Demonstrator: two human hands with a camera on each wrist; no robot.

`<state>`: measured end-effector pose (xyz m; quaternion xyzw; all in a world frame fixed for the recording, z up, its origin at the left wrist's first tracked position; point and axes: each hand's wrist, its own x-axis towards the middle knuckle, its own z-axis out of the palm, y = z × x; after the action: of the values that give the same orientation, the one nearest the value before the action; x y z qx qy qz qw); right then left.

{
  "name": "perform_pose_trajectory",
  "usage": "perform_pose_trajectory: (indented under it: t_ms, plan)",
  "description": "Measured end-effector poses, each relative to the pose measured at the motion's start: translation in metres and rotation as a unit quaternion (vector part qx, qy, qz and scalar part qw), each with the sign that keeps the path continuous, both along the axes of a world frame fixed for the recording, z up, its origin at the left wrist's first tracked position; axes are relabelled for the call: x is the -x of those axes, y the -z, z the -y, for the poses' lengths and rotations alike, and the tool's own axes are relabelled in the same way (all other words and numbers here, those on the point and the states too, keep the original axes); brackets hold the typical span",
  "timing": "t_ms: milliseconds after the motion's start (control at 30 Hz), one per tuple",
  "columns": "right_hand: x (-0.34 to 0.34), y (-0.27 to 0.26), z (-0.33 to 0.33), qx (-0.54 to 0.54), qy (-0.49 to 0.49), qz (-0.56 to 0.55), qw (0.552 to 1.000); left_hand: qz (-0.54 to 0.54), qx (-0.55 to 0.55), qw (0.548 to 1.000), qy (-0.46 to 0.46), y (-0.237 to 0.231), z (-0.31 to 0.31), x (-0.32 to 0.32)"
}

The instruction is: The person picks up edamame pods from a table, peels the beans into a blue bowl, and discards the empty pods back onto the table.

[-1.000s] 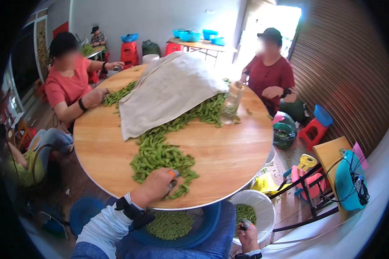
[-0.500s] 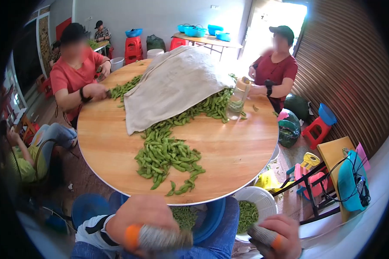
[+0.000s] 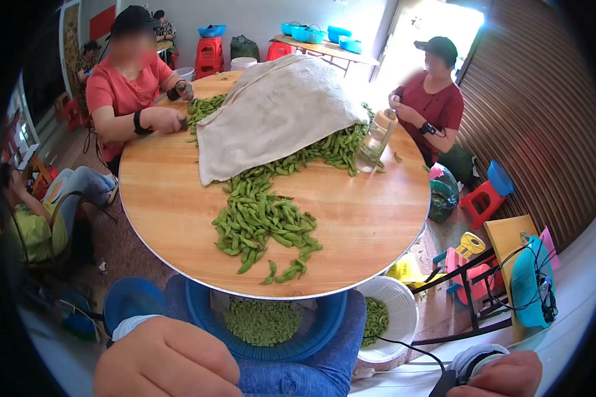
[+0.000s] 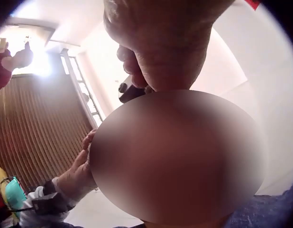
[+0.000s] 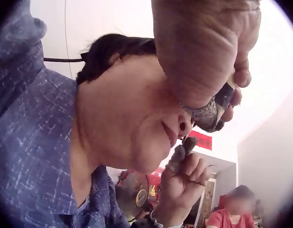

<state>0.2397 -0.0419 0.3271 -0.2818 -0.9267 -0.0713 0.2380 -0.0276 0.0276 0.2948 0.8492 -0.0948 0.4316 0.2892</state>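
Head view: left hand [image 3: 167, 360], fingers curled.

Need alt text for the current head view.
Green pods spill from under a pale cloth on a round wooden table, two people in red beyond. In the foreground are the wearer's left hand and right hand, and a blue basin of shelled beans.
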Motion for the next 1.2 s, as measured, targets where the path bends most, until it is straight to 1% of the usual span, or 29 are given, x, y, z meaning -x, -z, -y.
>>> perform_pose_trajectory:
  t_ms: [33,67,100,133,167,233,267,300,333,400,467,500,533,567,600,633,733,800,833,900,1000,1133,1200]
  plan:
    - [0.006,-0.003,0.0,0.022,0.025,-0.011,0.999,-0.04,0.023,0.999,-0.003,0.01,0.001,0.007]
    - [0.021,-0.008,0.008,0.073,0.09,-0.049,0.992,-0.08,0.045,0.996,-0.007,0.031,0.003,0.019]
    - [0.03,-0.011,0.012,0.123,0.154,-0.085,0.977,-0.099,0.076,0.991,-0.057,0.056,-0.004,0.02]
    - [0.023,0.004,0.008,0.082,0.107,-0.054,0.989,-0.119,0.108,0.982,-0.104,0.081,-0.012,0.022]
    - [0.015,0.018,-0.005,0.09,0.071,-0.048,0.992,-0.103,0.132,0.965,-0.201,0.091,-0.017,0.008]
    - [0.013,0.082,-0.031,-0.004,0.062,-0.1,0.993,-0.08,0.201,0.902,-0.373,0.111,-0.029,-0.02]
    - [-0.01,0.102,-0.053,0.185,0.032,-0.058,0.98,-0.109,0.16,0.895,-0.402,0.139,-0.046,-0.02]
    - [-0.01,0.128,-0.066,0.233,0.01,-0.09,0.968,-0.136,0.116,0.885,-0.43,0.166,-0.062,-0.019]
    - [-0.011,0.157,-0.075,0.277,-0.012,-0.12,0.953,-0.176,0.107,0.872,-0.445,0.183,-0.071,-0.017]
    - [-0.022,0.229,-0.072,0.385,0.043,-0.192,0.902,-0.24,0.072,0.849,-0.465,0.204,-0.09,-0.019]
    - [-0.019,0.276,-0.064,0.479,0.052,-0.304,0.822,-0.284,0.073,0.829,-0.476,0.217,-0.103,-0.024]
    - [-0.016,0.288,-0.057,0.566,0.073,-0.358,0.739,-0.311,0.077,0.815,-0.482,0.22,-0.107,-0.025]
    - [-0.013,0.299,-0.051,0.647,0.088,-0.407,0.639,-0.328,0.046,0.817,-0.473,0.219,-0.112,-0.027]
    - [-0.011,0.31,-0.046,0.663,0.073,-0.422,0.614,-0.347,0.018,0.815,-0.464,0.218,-0.114,-0.027]
    - [-0.002,0.31,-0.039,0.643,0.078,-0.448,0.616,-0.366,-0.009,0.812,-0.454,0.217,-0.117,-0.029]
    - [0.005,0.309,-0.031,0.624,0.083,-0.473,0.617,-0.373,-0.01,0.813,-0.448,0.215,-0.118,-0.031]
    - [0.001,0.32,-0.025,0.651,0.091,-0.477,0.584,-0.389,-0.004,0.813,-0.433,0.207,-0.117,-0.033]
    - [0.001,0.321,-0.017,0.692,0.111,-0.47,0.537,-0.389,0.009,0.814,-0.431,0.202,-0.117,-0.033]
    - [0.003,0.32,-0.015,0.712,0.12,-0.465,0.512,-0.395,0.016,0.809,-0.435,0.208,-0.121,-0.033]
    - [0.005,0.319,-0.015,0.703,0.095,-0.454,0.539,-0.406,0.029,0.798,-0.444,0.222,-0.131,-0.034]
    - [0.012,0.309,-0.018,0.68,0.077,-0.457,0.568,-0.42,-0.008,0.789,-0.448,0.222,-0.129,-0.034]
    - [0.02,0.3,-0.026,0.648,0.06,-0.452,0.611,-0.409,-0.001,0.798,-0.443,0.225,-0.129,-0.03]
    - [0.025,0.299,-0.031,0.638,0.064,-0.455,0.618,-0.394,-0.004,0.806,-0.442,0.223,-0.129,-0.028]
